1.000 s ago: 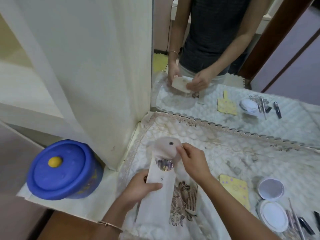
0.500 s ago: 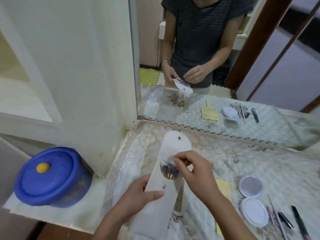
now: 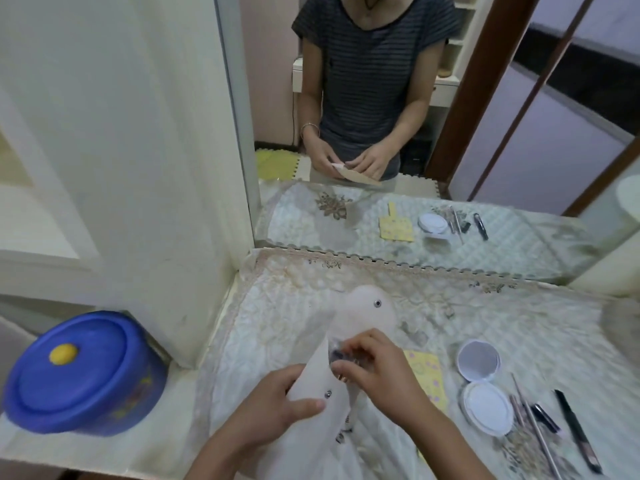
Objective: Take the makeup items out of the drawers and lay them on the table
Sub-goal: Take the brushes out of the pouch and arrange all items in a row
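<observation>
Partway done: compact (image 3: 487,407), yellow card (image 3: 428,374) and pencils (image 3: 538,426) lie by the tabletop's (image 3: 519,317) right edge, while the left hand (image 3: 273,408) grips a white pouch (image 3: 363,311) over its front edge, right hand (image 3: 382,377) pinching a small packet (image 3: 336,355) at its mouth

Blue tub (image 3: 86,375) w/ yellow knob (image 3: 63,353). Pale pinkish-white pouch (image 3: 367,313). Yellow card (image 3: 427,375) w/ small dots. White compact (image 3: 488,407). White counter cloth (image 3: 294,306), beige lace edge. Grey striped shirt (image 3: 370,64).

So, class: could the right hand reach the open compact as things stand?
Probably yes: only a yellow card lies between the right hand and the open compact, though it pinches a small item at the pouch.
</observation>
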A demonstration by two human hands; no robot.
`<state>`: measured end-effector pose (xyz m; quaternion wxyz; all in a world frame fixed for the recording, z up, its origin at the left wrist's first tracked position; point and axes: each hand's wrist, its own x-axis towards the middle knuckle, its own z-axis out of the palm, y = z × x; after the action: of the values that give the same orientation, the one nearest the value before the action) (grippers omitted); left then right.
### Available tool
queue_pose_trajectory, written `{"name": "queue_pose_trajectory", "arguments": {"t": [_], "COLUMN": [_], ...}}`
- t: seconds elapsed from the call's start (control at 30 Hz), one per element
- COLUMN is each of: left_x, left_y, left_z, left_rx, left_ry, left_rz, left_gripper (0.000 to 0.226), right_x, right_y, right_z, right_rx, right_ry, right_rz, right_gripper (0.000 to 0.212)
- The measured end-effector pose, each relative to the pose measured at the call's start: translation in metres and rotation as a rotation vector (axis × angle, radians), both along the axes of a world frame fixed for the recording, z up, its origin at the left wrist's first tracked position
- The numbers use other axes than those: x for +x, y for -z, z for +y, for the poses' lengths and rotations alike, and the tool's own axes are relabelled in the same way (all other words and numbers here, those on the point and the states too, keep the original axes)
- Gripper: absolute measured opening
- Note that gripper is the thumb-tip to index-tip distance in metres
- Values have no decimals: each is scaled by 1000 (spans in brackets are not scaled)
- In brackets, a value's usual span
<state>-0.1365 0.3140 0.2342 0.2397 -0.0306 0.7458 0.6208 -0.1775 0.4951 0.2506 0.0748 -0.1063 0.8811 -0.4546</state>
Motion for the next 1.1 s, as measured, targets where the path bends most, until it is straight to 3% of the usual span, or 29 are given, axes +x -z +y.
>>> {"name": "queue_pose_trajectory", "arguments": {"t": [0.17,0.4,0.53,0.6,0.67,0.8,0.9,0.97,1.03,1.1], "left_x": [1,0,7,8,7,7,13,16,17,16], "left_y": [2,5,16,18,19,19,20,22,23,26], "left_z": [7,0,-18,-27,-31,-30,-21,-16,-14,-12], "left_rx": [-16,-204,-295,-310,-288,-152,-2,46,54,54], "left_ry": [23,19,-187,-317,-417,-504,-491,-487,-481,-472], "left_rz": [-30,-36,-23,-8,-2,-56,-114,-134,-130,-131], "left_gripper": [47,34,22,16,12,13,32,38,38,36], "right_x": [1,-23,-41,-46,-50,-59,-64,-60,-51,-38], "right_y": [-2,2,-3,-3,4,31,48,53,42,24], "right_z": [8,36,65,81,94,92,67,50,31,11], "right_rx": [-126,-421,-633,-676,-529,24,240,424,343,127], "right_ry": [7,278,422,374,231,1,7,64,123,54], "right_rz": [-82,-119,-103,-147,-268,-401,-301,-63,163,201], "right_gripper": [25,22,16,10,12,21,9,29,25,11]}}
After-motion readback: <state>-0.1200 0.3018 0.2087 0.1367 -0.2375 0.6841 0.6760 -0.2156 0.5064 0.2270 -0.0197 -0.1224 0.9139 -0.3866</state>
